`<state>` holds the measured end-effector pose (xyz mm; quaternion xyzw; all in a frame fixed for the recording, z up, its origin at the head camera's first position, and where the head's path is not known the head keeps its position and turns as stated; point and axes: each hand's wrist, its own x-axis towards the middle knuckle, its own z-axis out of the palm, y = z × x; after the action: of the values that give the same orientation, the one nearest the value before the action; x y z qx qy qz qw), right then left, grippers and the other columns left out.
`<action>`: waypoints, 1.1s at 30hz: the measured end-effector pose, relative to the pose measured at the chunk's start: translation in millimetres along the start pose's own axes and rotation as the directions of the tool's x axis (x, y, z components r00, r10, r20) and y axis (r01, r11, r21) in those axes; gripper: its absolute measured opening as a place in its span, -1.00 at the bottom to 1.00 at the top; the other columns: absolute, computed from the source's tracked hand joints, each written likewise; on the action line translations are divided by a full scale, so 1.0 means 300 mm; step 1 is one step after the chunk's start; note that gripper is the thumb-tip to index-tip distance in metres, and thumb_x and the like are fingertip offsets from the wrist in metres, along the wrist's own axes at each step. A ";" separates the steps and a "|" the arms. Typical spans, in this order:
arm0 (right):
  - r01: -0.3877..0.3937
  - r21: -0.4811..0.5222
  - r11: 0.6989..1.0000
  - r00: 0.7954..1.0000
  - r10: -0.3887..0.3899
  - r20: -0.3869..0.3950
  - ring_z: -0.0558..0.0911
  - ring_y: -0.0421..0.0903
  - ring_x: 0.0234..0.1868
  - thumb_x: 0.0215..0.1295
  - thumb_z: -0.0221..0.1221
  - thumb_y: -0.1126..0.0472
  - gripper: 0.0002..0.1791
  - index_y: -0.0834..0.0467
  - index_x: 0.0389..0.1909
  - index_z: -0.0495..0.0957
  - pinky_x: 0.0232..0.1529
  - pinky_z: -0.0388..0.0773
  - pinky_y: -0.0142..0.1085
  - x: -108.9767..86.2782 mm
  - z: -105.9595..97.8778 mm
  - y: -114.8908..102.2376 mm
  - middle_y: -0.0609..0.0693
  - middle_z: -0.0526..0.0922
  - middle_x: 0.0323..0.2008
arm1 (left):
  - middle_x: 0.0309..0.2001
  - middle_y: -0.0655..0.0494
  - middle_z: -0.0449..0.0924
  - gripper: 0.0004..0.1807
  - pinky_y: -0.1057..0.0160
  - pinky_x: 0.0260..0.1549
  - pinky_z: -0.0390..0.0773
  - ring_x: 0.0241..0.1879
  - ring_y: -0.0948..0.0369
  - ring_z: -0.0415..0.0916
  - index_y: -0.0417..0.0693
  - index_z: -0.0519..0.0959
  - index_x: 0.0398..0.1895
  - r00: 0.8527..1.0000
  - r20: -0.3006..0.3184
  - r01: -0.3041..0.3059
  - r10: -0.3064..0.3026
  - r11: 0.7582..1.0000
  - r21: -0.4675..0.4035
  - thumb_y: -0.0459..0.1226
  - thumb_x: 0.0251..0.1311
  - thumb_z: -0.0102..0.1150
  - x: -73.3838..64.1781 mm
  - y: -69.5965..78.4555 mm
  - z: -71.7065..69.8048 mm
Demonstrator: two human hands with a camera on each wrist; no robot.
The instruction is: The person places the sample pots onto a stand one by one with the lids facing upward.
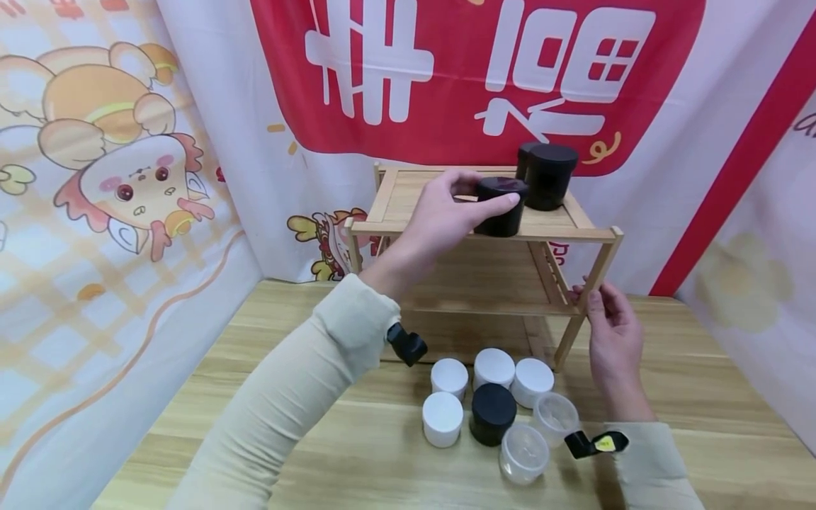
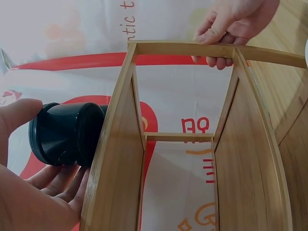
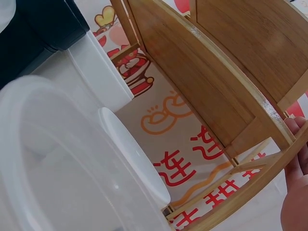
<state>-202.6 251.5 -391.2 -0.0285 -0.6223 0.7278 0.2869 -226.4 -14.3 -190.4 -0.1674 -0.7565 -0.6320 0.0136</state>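
Observation:
My left hand (image 1: 446, 209) grips a black lidded jar (image 1: 500, 221) at the front edge of the shelf rack's top board (image 1: 408, 195). In the left wrist view the thumb lies on the lid side of that black jar (image 2: 67, 134), with fingers beneath it. Just behind it on the top board stands another black jar (image 1: 552, 177), with one more partly hidden beyond. Lower down, my right hand (image 1: 615, 336) holds the rack's front right post (image 1: 589, 283). The left wrist view shows the right hand (image 2: 236, 24) with its thumb and fingers on either side of that wooden post.
On the table in front of the rack stand several white jars (image 1: 443, 419), a black jar (image 1: 494, 414) and two clear tubs (image 1: 524, 453). The rack's middle board (image 1: 484, 276) lies under the top one. A printed cloth (image 1: 127, 142) hangs at the left and behind.

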 end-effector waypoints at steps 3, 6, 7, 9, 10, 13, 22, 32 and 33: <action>0.014 0.020 1.000 1.000 -0.014 0.000 0.75 -0.21 0.07 0.60 0.17 0.09 -0.57 0.15 0.36 0.61 0.17 0.60 -0.60 0.004 0.003 -0.001 -0.08 0.76 0.02 | 0.21 0.08 0.59 -0.40 0.05 0.16 0.69 0.17 0.13 0.54 0.02 0.51 0.32 1.000 -0.002 0.011 -0.011 1.000 0.013 -0.04 0.30 0.50 0.012 0.004 0.020; 0.017 0.035 0.999 1.000 -0.017 -0.001 0.76 -0.22 0.06 0.60 0.17 0.12 -0.59 0.16 0.34 0.62 0.18 0.61 -0.59 0.004 0.008 0.001 -0.08 0.77 0.00 | 0.19 0.10 0.59 -0.43 0.09 0.12 0.68 0.16 0.15 0.54 0.03 0.52 0.29 1.000 0.003 0.023 -0.023 1.000 0.020 -0.04 0.30 0.50 0.019 0.010 0.035; 0.016 0.034 0.999 1.000 -0.016 -0.003 0.75 -0.22 0.06 0.60 0.16 0.11 -0.59 0.16 0.34 0.62 0.17 0.61 -0.59 0.004 0.008 0.001 -0.09 0.77 0.00 | 0.18 0.11 0.59 -0.44 0.11 0.10 0.69 0.15 0.15 0.54 0.03 0.52 0.27 1.000 0.005 0.025 -0.026 0.999 0.022 -0.05 0.30 0.50 0.021 0.013 0.040; 0.013 0.030 0.999 1.000 -0.013 -0.007 0.75 -0.22 0.06 0.60 0.17 0.11 -0.59 0.15 0.34 0.62 0.16 0.61 -0.60 0.005 0.008 0.001 -0.09 0.77 0.00 | 0.18 0.11 0.58 -0.45 0.15 0.05 0.68 0.14 0.15 0.55 0.03 0.53 0.25 1.000 0.012 0.026 -0.026 0.999 0.020 -0.06 0.30 0.51 0.025 0.017 0.049; 0.012 0.031 0.999 1.000 -0.012 -0.008 0.74 -0.22 0.06 0.60 0.17 0.11 -0.59 0.15 0.34 0.62 0.16 0.61 -0.59 0.005 0.008 0.001 -0.08 0.77 0.01 | 0.18 0.12 0.58 -0.46 0.19 0.02 0.67 0.14 0.16 0.55 0.02 0.53 0.25 1.000 0.016 0.026 -0.027 0.999 0.021 -0.07 0.30 0.51 0.028 0.019 0.054; 0.006 0.030 1.000 1.000 -0.006 -0.014 0.73 -0.22 0.06 0.60 0.17 0.11 -0.59 0.15 0.35 0.62 0.16 0.60 -0.59 0.006 0.007 0.001 -0.05 0.77 0.02 | 0.20 0.13 0.56 -0.44 0.24 0.01 0.66 0.15 0.16 0.55 0.01 0.52 0.28 0.999 0.029 0.028 -0.029 0.999 0.023 -0.09 0.30 0.51 0.036 0.025 0.069; -0.019 -0.001 1.000 1.000 0.019 -0.016 0.70 -0.21 0.13 0.60 0.18 0.06 -0.56 0.10 0.38 0.60 0.17 0.59 -0.61 0.009 -0.003 0.002 -0.06 0.75 0.10 | 0.21 0.12 0.56 -0.43 0.20 0.14 0.67 0.15 0.20 0.52 0.01 0.52 0.31 0.998 0.033 0.062 -0.062 0.998 0.013 -0.12 0.30 0.51 0.068 0.048 0.112; -0.039 -0.008 0.999 0.999 0.039 -0.011 0.71 -0.20 0.14 0.59 0.18 0.04 -0.56 0.06 0.37 0.61 0.16 0.60 -0.61 0.011 -0.003 -0.001 -0.05 0.75 0.11 | 0.23 0.09 0.60 -0.40 0.21 0.09 0.70 0.14 0.20 0.51 0.03 0.55 0.32 0.996 -0.029 0.086 -0.086 0.996 0.005 -0.14 0.25 0.55 0.093 0.047 0.155; -0.039 -0.005 0.999 0.999 0.039 -0.011 0.71 -0.19 0.14 0.59 0.18 0.04 -0.56 0.07 0.37 0.61 0.16 0.60 -0.61 0.011 -0.003 -0.001 -0.05 0.75 0.10 | 0.23 0.09 0.60 -0.41 0.21 0.08 0.70 0.14 0.20 0.51 0.04 0.55 0.31 0.996 -0.036 0.086 -0.086 0.996 0.007 -0.13 0.25 0.56 0.095 0.046 0.159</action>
<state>-204.9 253.7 -390.1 -0.0452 -0.6218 0.7316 0.2758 -240.4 40.4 -180.3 -0.1232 -0.7654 -0.6316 0.0008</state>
